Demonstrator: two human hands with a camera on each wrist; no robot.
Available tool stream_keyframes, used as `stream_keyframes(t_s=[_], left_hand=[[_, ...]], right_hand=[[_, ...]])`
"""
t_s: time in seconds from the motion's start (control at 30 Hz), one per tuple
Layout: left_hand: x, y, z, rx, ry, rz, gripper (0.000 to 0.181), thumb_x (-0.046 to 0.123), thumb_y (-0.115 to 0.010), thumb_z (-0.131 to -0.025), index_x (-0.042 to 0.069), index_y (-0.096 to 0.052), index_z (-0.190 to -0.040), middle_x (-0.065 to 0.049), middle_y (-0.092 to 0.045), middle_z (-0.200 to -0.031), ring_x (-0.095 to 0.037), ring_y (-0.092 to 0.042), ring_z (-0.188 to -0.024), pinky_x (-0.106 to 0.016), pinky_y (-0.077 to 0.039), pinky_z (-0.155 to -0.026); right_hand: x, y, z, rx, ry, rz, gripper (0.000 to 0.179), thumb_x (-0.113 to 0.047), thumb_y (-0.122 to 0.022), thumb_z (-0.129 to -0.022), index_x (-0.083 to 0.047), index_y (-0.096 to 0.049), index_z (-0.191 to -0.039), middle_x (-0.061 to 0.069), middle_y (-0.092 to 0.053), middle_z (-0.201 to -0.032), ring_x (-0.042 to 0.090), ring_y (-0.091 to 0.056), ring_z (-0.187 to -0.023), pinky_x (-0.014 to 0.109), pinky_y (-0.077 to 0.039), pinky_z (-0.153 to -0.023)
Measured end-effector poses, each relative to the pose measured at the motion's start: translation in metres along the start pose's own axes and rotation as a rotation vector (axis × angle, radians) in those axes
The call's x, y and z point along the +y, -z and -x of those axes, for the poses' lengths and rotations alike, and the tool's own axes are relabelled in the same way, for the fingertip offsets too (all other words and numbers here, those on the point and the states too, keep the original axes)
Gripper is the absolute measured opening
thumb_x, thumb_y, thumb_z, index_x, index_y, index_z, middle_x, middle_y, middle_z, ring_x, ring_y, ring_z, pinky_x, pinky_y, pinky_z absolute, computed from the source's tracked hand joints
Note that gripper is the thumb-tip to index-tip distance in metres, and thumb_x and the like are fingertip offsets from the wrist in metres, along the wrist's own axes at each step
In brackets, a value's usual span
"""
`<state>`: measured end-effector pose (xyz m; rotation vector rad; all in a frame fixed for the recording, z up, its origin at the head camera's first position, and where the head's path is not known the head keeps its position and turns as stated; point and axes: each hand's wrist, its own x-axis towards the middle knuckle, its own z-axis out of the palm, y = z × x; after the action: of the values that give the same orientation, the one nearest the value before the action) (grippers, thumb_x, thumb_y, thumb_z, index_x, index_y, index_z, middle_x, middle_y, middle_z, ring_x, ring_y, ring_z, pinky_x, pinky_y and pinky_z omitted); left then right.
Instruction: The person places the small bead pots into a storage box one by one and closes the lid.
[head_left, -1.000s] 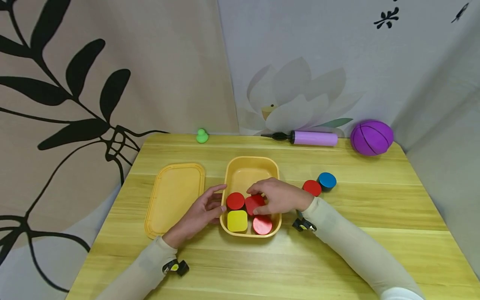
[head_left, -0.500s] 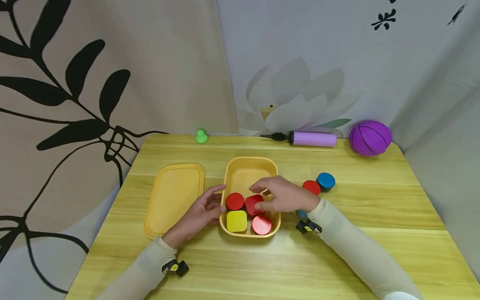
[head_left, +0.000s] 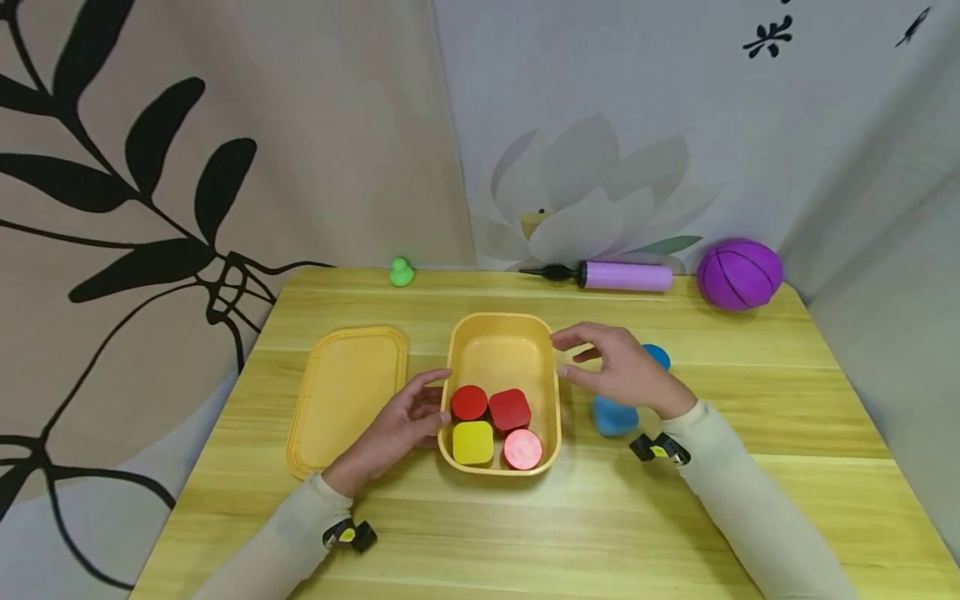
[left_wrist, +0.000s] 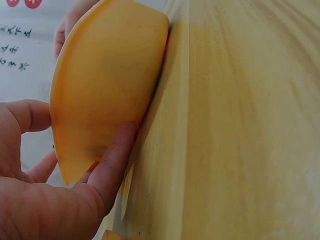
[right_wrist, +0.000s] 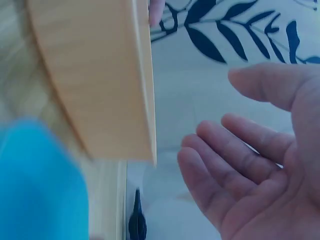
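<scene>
A yellow plastic box stands in the middle of the table in the head view. At its near end lie a round red block, a square red block, a square yellow block and a round pink-red block. My left hand touches the box's left outer wall with extended fingers. Just right of the box hovers my right hand, fingers spread and holding nothing. Below it is a blue block; behind it, a round blue block is partly hidden.
The box's yellow lid lies flat on the left. Along the table's back edge are a small green figure, a purple hand pump and a purple ball. A printed curtain hangs behind the table.
My right hand has let go of the square red block inside the box and moved right, out over the table. It now covers the round red block there. The left hand stays put.
</scene>
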<state>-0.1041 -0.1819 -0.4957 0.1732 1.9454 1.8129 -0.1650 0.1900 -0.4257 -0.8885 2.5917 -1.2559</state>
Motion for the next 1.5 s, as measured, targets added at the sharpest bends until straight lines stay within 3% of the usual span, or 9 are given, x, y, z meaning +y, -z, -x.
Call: stream_keyframes(t_s=[0.13, 0.27, 0.47, 0.7, 0.83, 0.97, 1.1, 1.27, 1.5], left_hand=[[-0.001, 0.0, 0.0, 0.001, 0.004, -0.003, 0.066, 0.018, -0.067, -0.103, 0.031, -0.037, -0.161, -0.019, -0.048, -0.153, -0.031, -0.061, -0.129, -0.047, -0.064, -0.089], [0.0, 0.0, 0.001, -0.002, 0.0, -0.004, 0.067, 0.018, -0.068, -0.103, 0.028, -0.037, -0.162, -0.02, -0.048, -0.152, -0.03, -0.062, -0.129, -0.046, -0.064, -0.088], [0.001, 0.001, 0.0, -0.016, -0.024, -0.008, 0.068, 0.017, -0.067, -0.103, 0.024, -0.035, -0.163, -0.024, -0.046, -0.154, -0.032, -0.061, -0.13, -0.045, -0.064, -0.089], [0.001, 0.001, 0.001, -0.01, -0.02, -0.009, 0.066, 0.016, -0.066, -0.104, 0.026, -0.036, -0.162, -0.023, -0.046, -0.152, -0.033, -0.06, -0.13, -0.045, -0.064, -0.089], [0.0, 0.002, 0.001, -0.012, -0.024, 0.0, 0.066, 0.014, -0.066, -0.104, 0.025, -0.036, -0.162, -0.023, -0.046, -0.152, -0.034, -0.06, -0.131, -0.045, -0.064, -0.088], [-0.001, 0.001, 0.0, -0.021, -0.035, 0.001, 0.067, 0.015, -0.066, -0.104, 0.024, -0.035, -0.163, -0.024, -0.046, -0.152, -0.034, -0.06, -0.131, -0.046, -0.064, -0.087], [-0.002, 0.001, -0.001, -0.025, -0.037, 0.0, 0.068, 0.015, -0.066, -0.104, 0.022, -0.034, -0.163, -0.027, -0.045, -0.152, -0.033, -0.061, -0.129, -0.046, -0.064, -0.087], [-0.001, 0.002, -0.001, -0.024, -0.032, -0.002, 0.067, 0.015, -0.066, -0.104, 0.022, -0.035, -0.163, -0.027, -0.045, -0.152, -0.032, -0.061, -0.128, -0.047, -0.064, -0.088], [-0.001, 0.002, -0.001, -0.026, -0.032, -0.002, 0.067, 0.015, -0.066, -0.104, 0.024, -0.035, -0.162, -0.026, -0.045, -0.153, -0.032, -0.061, -0.128, -0.047, -0.064, -0.088]], right_hand=[[0.014, 0.014, 0.013, 0.082, -0.043, 0.008, 0.04, -0.021, -0.076, -0.099, -0.011, -0.066, -0.137, 0.009, -0.072, -0.134, 0.027, -0.071, -0.12, 0.049, -0.061, -0.097], [0.029, 0.026, 0.026, 0.143, -0.099, 0.006, 0.04, -0.022, -0.074, -0.101, -0.01, -0.065, -0.139, 0.01, -0.07, -0.137, 0.034, -0.07, -0.119, 0.051, -0.059, -0.1], [0.051, 0.037, 0.049, 0.224, -0.18, 0.059, 0.041, -0.023, -0.072, -0.102, -0.01, -0.065, -0.14, 0.012, -0.07, -0.138, 0.038, -0.068, -0.121, 0.037, -0.058, -0.104], [0.077, 0.042, 0.07, 0.272, -0.233, 0.111, 0.045, -0.023, -0.072, -0.102, -0.006, -0.062, -0.142, 0.017, -0.066, -0.142, 0.043, -0.06, -0.133, 0.06, -0.046, -0.112], [0.091, 0.042, 0.079, 0.269, -0.29, 0.089, 0.05, -0.026, -0.071, -0.103, -0.004, -0.059, -0.146, 0.018, -0.062, -0.148, 0.041, -0.056, -0.138, 0.052, -0.046, -0.114], [0.101, 0.041, 0.085, 0.23, -0.345, -0.028, 0.056, -0.026, -0.071, -0.103, -0.003, -0.053, -0.151, 0.02, -0.056, -0.153, 0.04, -0.057, -0.139, 0.025, -0.053, -0.108], [0.108, 0.041, 0.088, 0.172, -0.377, -0.14, 0.066, -0.024, -0.072, -0.102, 0.0, -0.044, -0.157, 0.025, -0.05, -0.156, 0.047, -0.057, -0.137, 0.006, -0.049, -0.095], [0.112, 0.042, 0.089, 0.127, -0.399, -0.149, 0.073, -0.024, -0.072, -0.102, 0.002, -0.037, -0.16, 0.027, -0.048, -0.158, 0.049, -0.056, -0.137, 0.005, -0.048, -0.093], [0.116, 0.044, 0.086, 0.102, -0.405, -0.085, 0.07, -0.027, -0.071, -0.103, 0.0, -0.041, -0.16, 0.026, -0.051, -0.157, 0.046, -0.059, -0.136, 0.031, -0.055, -0.106]])
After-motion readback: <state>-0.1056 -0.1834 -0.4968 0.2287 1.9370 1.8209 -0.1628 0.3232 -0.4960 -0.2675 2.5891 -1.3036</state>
